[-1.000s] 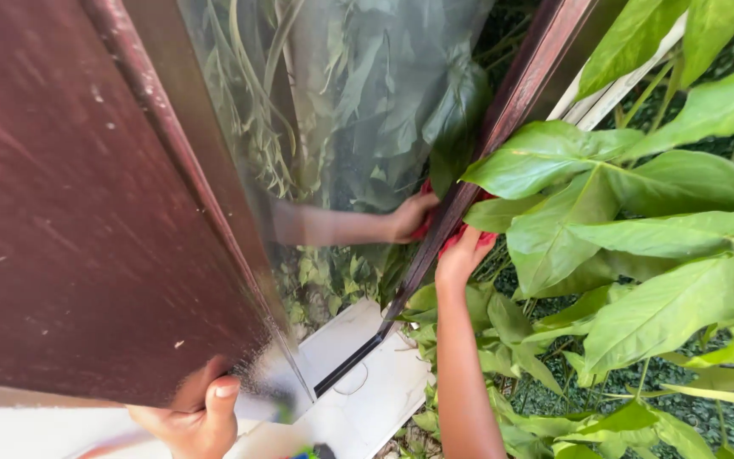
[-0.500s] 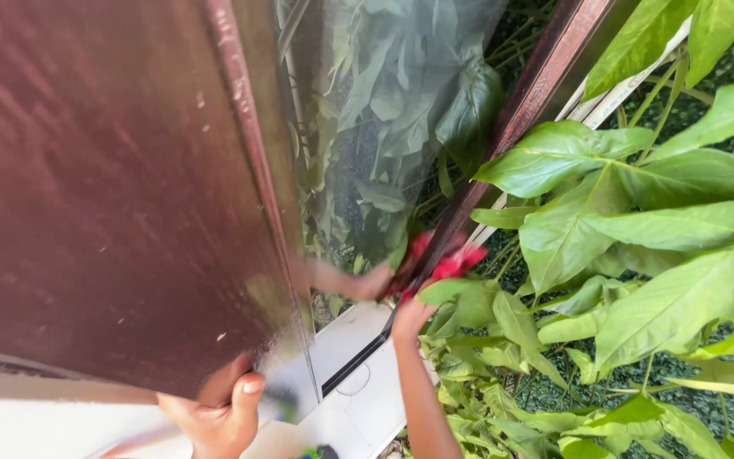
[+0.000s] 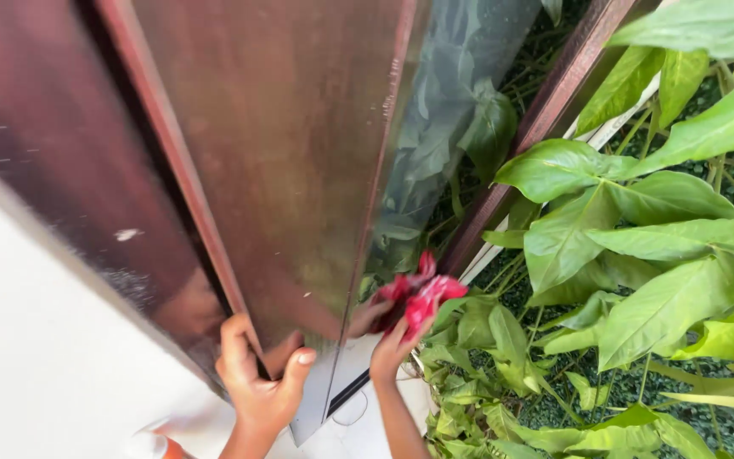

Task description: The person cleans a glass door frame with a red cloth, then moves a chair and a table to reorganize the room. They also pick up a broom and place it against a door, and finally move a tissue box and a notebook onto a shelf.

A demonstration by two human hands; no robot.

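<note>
I look down a tall window with a dark brown frame point(image 3: 545, 110) and a reflective glass pane point(image 3: 460, 127). My right hand point(image 3: 394, 344) presses a red cloth point(image 3: 422, 293) against the lower part of the glass, beside the frame. My left hand point(image 3: 258, 378) grips the edge of the brown sash point(image 3: 214, 229) near its bottom, thumb on the glass side. The pane mirrors leaves and my right hand.
Large green leafy plants point(image 3: 656, 246) crowd the right side, close to my right arm. A white wall point(image 3: 36, 340) lies at the left. A white sill or ledge point(image 3: 358, 421) sits below the window, with a small orange-capped item point(image 3: 150, 446) at the bottom edge.
My right hand has moved down the glass with the red cloth, which now shows bunched up. The view has shifted, and my left hand has slid right and up along the sash edge.
</note>
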